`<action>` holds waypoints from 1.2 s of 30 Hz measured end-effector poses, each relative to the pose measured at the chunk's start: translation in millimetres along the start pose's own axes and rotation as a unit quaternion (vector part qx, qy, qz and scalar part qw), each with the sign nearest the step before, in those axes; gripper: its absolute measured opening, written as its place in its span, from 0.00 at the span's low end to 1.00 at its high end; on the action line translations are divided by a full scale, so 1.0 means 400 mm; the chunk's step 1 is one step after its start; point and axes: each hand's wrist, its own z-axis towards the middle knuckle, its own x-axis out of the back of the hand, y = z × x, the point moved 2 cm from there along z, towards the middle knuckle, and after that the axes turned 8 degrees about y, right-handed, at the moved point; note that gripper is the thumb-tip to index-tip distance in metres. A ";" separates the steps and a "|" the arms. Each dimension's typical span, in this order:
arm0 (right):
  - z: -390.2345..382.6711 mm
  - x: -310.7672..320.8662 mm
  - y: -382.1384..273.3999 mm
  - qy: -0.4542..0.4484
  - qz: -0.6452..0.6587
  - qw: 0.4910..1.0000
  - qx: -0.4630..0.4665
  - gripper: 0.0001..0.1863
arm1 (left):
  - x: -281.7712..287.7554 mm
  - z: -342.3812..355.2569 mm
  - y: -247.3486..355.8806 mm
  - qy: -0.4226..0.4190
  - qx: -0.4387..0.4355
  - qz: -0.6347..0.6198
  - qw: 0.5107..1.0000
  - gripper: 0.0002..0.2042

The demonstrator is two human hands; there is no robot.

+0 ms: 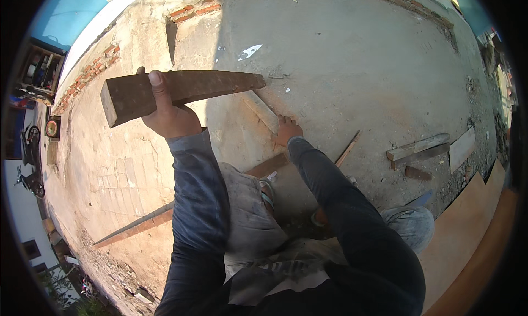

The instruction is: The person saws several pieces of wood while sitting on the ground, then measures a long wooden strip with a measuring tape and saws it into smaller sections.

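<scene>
My left hand is raised and closed around a thick wooden beam, thumb across its side. The beam lies crosswise, with its sawn end to the left and its far end, which looks narrower, to the right. Lower down, near the ground, my right hand grips the near end of a short pale wooden piece. That piece slants away to the upper left, its far end close below the beam's tip. The right fingertips are partly hidden. Beside my feet, another wooden piece rests on the ground.
A thin wood strip lies right of my right hand. Further right are stacked wood offcuts, a handsaw-like blade and a plywood sheet. A long plank lies at left. Broken brick edging runs along the far left.
</scene>
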 end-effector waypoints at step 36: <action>-0.487 0.243 1.619 0.289 0.261 0.625 -0.676 0.78 | -0.298 -0.043 -0.447 -0.459 -0.040 0.316 0.829 0.21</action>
